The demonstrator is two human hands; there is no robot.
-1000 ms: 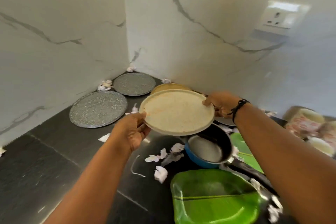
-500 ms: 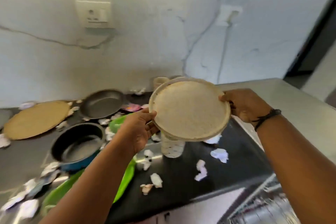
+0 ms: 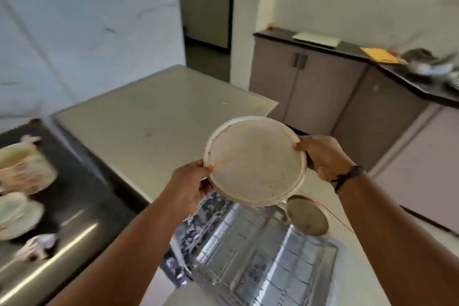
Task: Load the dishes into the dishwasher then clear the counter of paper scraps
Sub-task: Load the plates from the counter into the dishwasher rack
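I hold a round cream plate (image 3: 255, 161) in the air with both hands. My left hand (image 3: 190, 187) grips its lower left rim, thumb on top. My right hand (image 3: 323, 156) grips the right rim. Below the plate lies the pulled-out wire dishwasher rack (image 3: 260, 256), with a grey plate (image 3: 306, 216) standing in it at its far right. A crumpled paper scrap (image 3: 37, 247) lies on the dark counter (image 3: 82, 196) at the left, blurred.
Blurred cream cups and saucers (image 3: 19, 181) stand at the counter's left edge. A pale steel worktop (image 3: 154, 112) stretches behind the plate. Grey cabinets (image 3: 310, 87) with a dark top run along the right wall, and a doorway (image 3: 206, 7) opens at the back.
I have turned right with the plate, away from the cluttered counter. The plate now hangs over the dishwasher rack. Both hands keep their grip.
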